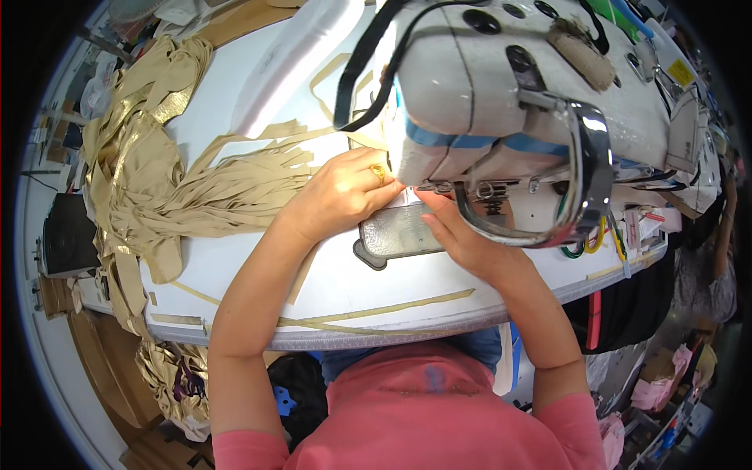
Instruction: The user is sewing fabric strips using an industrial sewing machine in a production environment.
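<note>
Under the head of a white sewing machine [439,102], both my hands meet close to the needle area. My left hand [341,192], with a gold ring, has its fingers bent and pressed together; what lies under their tips is hidden. From the other side comes my right hand [466,243], its visible fingers stretched out and slightly apart, tips beside the left fingertips. Beneath them is a shiny metal bed plate [403,233]. A fringe of beige fabric strips [251,184] spreads left of my left hand, its far ends near the machine.
More beige and gold strips [129,157] heap at the table's left side. Long narrow strips [376,309] lie along the ruled front edge. A chrome curved bar [591,172] juts from the machine. Scissors with yellow handles [599,235] lie at right.
</note>
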Tool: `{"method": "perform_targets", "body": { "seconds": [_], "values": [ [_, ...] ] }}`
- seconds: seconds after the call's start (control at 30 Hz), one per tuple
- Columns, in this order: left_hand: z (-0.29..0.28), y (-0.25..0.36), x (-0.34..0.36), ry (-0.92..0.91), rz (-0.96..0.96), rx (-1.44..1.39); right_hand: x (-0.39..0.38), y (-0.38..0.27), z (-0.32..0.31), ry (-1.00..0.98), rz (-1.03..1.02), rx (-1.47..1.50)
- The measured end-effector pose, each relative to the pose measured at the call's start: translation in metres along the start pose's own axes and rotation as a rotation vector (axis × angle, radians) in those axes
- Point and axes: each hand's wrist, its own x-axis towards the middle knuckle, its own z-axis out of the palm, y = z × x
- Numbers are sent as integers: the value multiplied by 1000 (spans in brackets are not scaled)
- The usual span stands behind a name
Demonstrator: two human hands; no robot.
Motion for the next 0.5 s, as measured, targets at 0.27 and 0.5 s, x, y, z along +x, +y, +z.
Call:
{"method": "perform_targets", "body": {
  "seconds": [0.27, 0.5],
  "values": [
    [-1, -7, -2, -62, 28, 57, 6, 21, -1, 176, 72, 95],
    [1, -3, -2, -18, -9, -43, 6, 47, 18, 438, 240, 681]
  ]
}}
